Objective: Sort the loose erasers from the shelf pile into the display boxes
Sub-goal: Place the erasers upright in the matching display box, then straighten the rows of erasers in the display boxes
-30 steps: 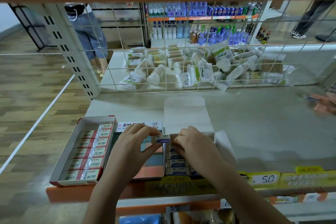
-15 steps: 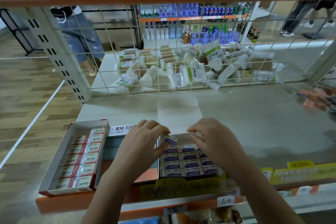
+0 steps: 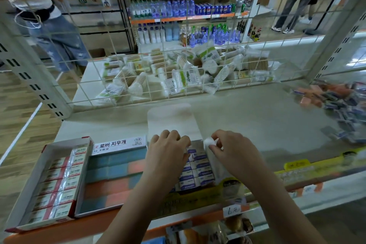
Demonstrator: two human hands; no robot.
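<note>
Both forearms enter from the bottom edge, bare, angled up and inward. Left hand (image 3: 168, 149) palm down, fingers curled over, knuckles up, fingertips tucked down out of sight. Right hand (image 3: 231, 150) palm down, thumb and forefinger pinching a small white piece, other fingers curled. Hands near each other, not touching.

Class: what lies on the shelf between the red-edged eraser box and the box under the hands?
A box of blue and pink erasers, seen in the head view.
</note>
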